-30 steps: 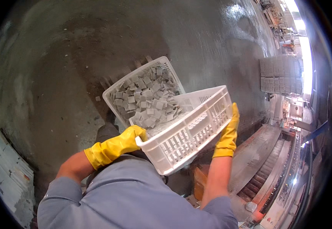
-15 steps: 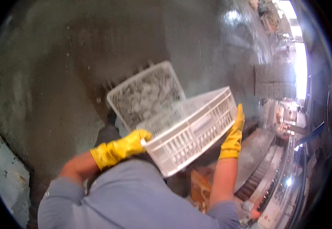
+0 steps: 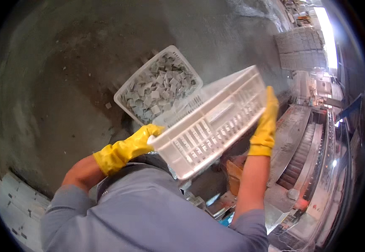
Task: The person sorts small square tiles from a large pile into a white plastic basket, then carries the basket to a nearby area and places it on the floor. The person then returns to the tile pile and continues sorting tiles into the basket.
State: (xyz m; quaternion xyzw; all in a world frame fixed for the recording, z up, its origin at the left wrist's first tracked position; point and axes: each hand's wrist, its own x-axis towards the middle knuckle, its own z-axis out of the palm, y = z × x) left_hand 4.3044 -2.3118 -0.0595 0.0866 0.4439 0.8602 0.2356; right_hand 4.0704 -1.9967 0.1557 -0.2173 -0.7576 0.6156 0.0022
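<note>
Above the wet concrete floor (image 3: 56, 84), the person holds a white slatted plastic crate (image 3: 216, 126) tipped on its side between both yellow-gloved hands. The left hand (image 3: 126, 149) grips the crate's near corner, its fingers wrapped over the rim and pressed closed on it; the right hand (image 3: 265, 124) clasps the far end wall, fingers lying flat and together along the plastic. As far as the opening shows, the tilted crate looks empty, so the emptying seems done, and what is left appears to be setting this crate aside. Just beyond it, partly overlapped by its rim, a second white crate (image 3: 159, 82) sits on the floor, filled nearly to the brim with small grey square tiles (image 3: 157, 88) lying jumbled at all angles. One stray tile (image 3: 108, 105) lies on the floor just beside that crate. The held crate looks clean, rigid and light, with slots along its side walls.
</note>
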